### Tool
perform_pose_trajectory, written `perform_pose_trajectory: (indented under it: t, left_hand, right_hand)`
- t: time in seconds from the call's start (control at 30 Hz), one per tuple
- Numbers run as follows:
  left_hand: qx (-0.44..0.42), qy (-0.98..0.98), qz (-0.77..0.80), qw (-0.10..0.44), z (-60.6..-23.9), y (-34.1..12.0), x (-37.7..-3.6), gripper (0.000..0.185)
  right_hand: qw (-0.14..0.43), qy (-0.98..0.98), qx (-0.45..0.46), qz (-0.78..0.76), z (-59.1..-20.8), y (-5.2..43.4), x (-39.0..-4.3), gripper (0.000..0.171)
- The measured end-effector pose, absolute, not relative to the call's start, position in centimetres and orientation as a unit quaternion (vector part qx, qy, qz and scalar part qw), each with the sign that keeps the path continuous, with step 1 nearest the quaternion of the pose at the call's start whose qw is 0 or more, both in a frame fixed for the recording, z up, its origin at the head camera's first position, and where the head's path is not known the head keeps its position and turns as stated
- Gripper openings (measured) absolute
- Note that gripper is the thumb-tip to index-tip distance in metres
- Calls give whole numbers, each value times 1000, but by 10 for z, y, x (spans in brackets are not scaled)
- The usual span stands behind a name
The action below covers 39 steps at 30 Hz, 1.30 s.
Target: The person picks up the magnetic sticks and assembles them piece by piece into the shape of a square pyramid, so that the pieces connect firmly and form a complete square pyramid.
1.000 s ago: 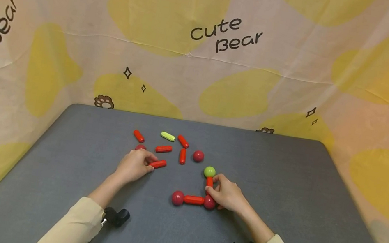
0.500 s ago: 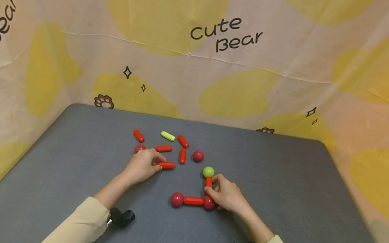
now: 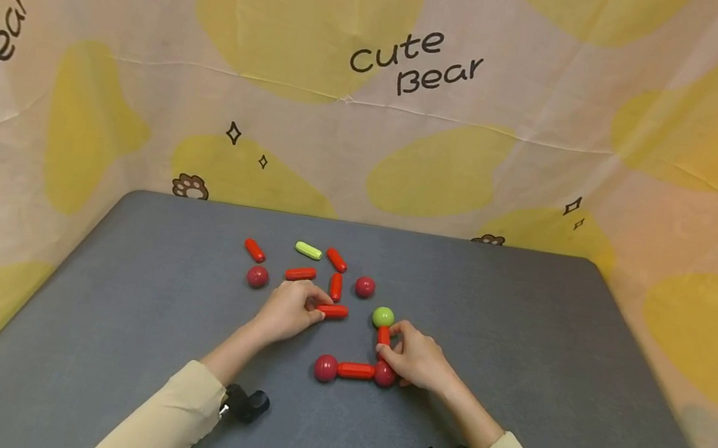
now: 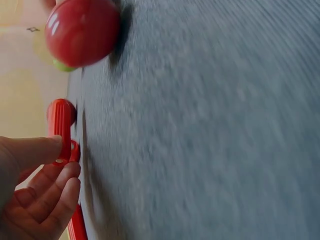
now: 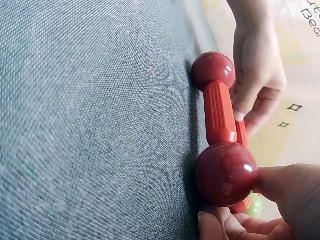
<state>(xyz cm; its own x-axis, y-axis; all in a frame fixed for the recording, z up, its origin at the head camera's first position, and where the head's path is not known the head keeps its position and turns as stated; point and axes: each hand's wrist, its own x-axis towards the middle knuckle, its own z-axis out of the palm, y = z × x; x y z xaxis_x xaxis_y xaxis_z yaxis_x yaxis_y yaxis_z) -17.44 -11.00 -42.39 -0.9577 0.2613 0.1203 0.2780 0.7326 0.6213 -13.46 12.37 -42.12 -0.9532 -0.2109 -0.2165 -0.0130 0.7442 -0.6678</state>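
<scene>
On the grey table [image 3: 522, 339] lies an L of magnetic pieces: a red ball [image 3: 325, 367], a red rod [image 3: 356, 370], a corner red ball [image 3: 385, 373], a short red rod [image 3: 384, 335] and a green ball [image 3: 383, 317]. My right hand [image 3: 386, 346] grips the corner ball [image 5: 226, 172] between thumb and fingers, and also touches the short rod. My left hand [image 3: 322, 312] pinches a loose red rod [image 3: 334, 312] just left of the green ball. The left wrist view shows that rod [image 4: 61, 130] at my fingertips [image 4: 62, 172].
Loose pieces lie behind the hands: a green rod [image 3: 308, 250], red rods [image 3: 254, 250] [image 3: 336, 260] [image 3: 300, 274] [image 3: 335, 286], and red balls [image 3: 257, 276] [image 3: 365, 287]. A printed cloth [image 3: 376, 104] walls the table's far side.
My left hand has carried its red rod rightward toward the green ball, uncovering the red ball at the left. The right hand has stayed on the L.
</scene>
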Motion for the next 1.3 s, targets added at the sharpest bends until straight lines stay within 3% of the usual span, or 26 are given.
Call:
perform_pose_trajectory:
  t: [1.03,1.3]
  left_hand:
    - [-179,-921,-345,-5,-425,-76,-174,15]
    - [-185,-919,-348,-3,-424,-76,-174,16]
  right_hand:
    - [147,921,-51,-357,-421,122,-134,31]
    - [153,916,-31,-370,-420,124,-137,42]
